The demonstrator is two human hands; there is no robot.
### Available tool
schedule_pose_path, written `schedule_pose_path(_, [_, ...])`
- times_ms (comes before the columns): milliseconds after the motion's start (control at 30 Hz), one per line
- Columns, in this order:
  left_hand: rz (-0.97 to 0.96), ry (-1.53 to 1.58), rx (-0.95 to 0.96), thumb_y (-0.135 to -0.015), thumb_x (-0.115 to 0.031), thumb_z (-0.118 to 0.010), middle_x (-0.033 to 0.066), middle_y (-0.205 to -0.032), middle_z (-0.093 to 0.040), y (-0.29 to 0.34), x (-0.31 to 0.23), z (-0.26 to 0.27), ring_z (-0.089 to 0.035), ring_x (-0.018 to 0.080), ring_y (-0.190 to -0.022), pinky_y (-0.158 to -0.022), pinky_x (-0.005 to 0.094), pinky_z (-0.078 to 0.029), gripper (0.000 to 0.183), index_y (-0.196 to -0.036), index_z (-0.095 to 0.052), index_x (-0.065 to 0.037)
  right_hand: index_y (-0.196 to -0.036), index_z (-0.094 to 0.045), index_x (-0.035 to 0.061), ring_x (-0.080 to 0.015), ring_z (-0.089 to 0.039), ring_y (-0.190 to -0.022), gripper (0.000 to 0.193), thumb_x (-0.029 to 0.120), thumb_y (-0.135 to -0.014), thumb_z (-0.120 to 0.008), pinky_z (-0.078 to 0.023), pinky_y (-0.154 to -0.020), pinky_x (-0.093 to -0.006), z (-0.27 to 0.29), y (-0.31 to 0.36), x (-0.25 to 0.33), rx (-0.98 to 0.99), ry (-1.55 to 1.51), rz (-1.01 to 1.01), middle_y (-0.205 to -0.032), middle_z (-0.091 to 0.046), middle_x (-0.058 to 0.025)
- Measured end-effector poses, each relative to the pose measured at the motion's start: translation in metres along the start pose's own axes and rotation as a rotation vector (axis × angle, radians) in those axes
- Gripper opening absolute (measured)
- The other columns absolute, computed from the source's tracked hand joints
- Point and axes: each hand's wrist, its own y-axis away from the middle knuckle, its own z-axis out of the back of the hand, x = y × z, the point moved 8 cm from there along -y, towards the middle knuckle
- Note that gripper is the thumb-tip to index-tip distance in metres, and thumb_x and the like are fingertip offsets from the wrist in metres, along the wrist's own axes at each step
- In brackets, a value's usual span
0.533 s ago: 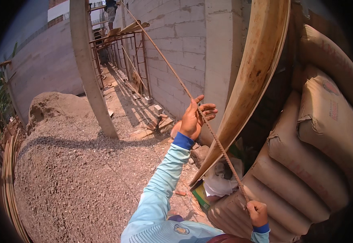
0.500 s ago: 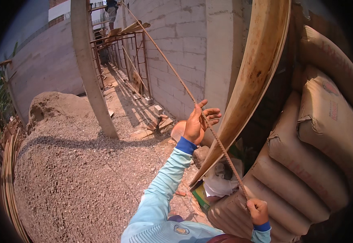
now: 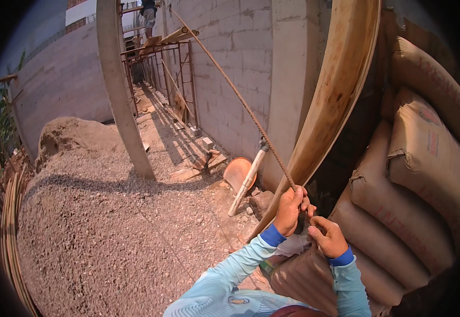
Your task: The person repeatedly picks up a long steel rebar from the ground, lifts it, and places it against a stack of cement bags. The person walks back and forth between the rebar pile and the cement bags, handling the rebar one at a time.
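Observation:
A thin brown twisted rope [image 3: 235, 95] slants down from the top of the view, along the block wall, to my hands at the lower right. My left hand [image 3: 291, 211] is closed around its lower stretch. Just right of it and slightly lower, my right hand [image 3: 328, 238] is closed with thumb and fingers pinched together on the rope. The short piece between the hands is mostly hidden by fingers. Both hands are in front of stacked brown sacks [image 3: 383, 206], beside a long curved-looking wooden board [image 3: 330, 95].
A gravel heap [image 3: 114, 232] spreads at the left, with a concrete post [image 3: 121, 95] beyond. An orange basin [image 3: 238, 173] and a pale pole [image 3: 248, 179] lean by the wall. Farther back, a person [image 3: 148, 21] stands on scaffolding [image 3: 172, 47]. Long thin rods [image 3: 11, 238] lie far left.
My left hand has moved down and right and gone from open to closed on the rope. My right hand has risen close beside it. The pale pole has come into sight.

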Motion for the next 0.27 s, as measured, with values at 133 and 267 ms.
schedule_pose_path(133, [-0.081, -0.011, 0.132, -0.101, -0.035, -0.037, 0.0014, -0.06, -0.041, -0.017, -0.02, -0.018, -0.05, 0.0162, -0.052, -0.071, 0.0365, -0.05, 0.031, -0.093, -0.045, -0.005, -0.111, -0.061, -0.0018, -0.0108, -0.058, -0.071, 0.037, 0.02, -0.083, -0.069, -0.047, -0.067, -0.0245, 0.024, 0.066, -0.02, -0.068, 0.196, -0.033, -0.079, -0.063, -0.007])
schedule_pose_path(267, [-0.082, 0.013, 0.162, -0.101, -0.035, -0.037, 0.0016, -0.06, -0.041, -0.027, -0.026, -0.033, -0.051, 0.0177, -0.052, -0.072, 0.038, -0.05, 0.031, -0.094, -0.045, -0.006, -0.111, -0.063, 0.0014, -0.0122, -0.063, -0.078, 0.037, 0.022, -0.081, -0.071, -0.049, -0.074, -0.0255, 0.062, 0.143, -0.05, -0.131, 0.077, -0.22, -0.087, -0.068, -0.0118])
